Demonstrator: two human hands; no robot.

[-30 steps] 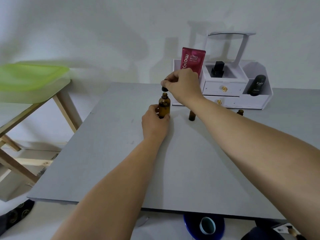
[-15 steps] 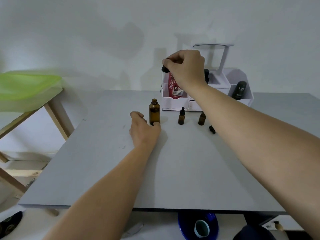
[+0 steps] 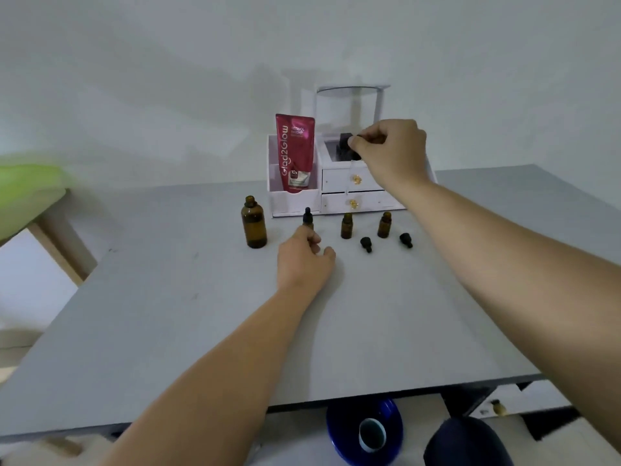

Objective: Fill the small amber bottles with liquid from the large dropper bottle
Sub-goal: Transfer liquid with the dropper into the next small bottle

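Note:
The large amber bottle (image 3: 254, 227) stands uncapped on the grey table (image 3: 208, 324). To its right stands a small amber bottle with a black dropper cap (image 3: 307, 217). My left hand (image 3: 304, 260) rests on the table just in front of it with its fingers loosely curled, hiding the bottle's base; I cannot tell whether they touch. Two uncapped small amber bottles (image 3: 346, 226) (image 3: 384, 225) stand further right, with two black caps (image 3: 366, 244) (image 3: 406, 239) lying beside them. My right hand (image 3: 391, 153) pinches the black dropper (image 3: 355, 148) high above the middle small bottle, its glass tube hanging down.
A white organiser with drawers (image 3: 349, 196) stands at the back of the table, holding a red pouch (image 3: 295, 153) and a dark bottle. A green-topped wooden stand (image 3: 30, 193) is at the left. A blue bin (image 3: 364, 432) sits below the table's front edge.
My left hand let go of the large bottle and moved right to the capped small bottle. My right hand carried the dropper right, from above the large bottle to above the small ones.

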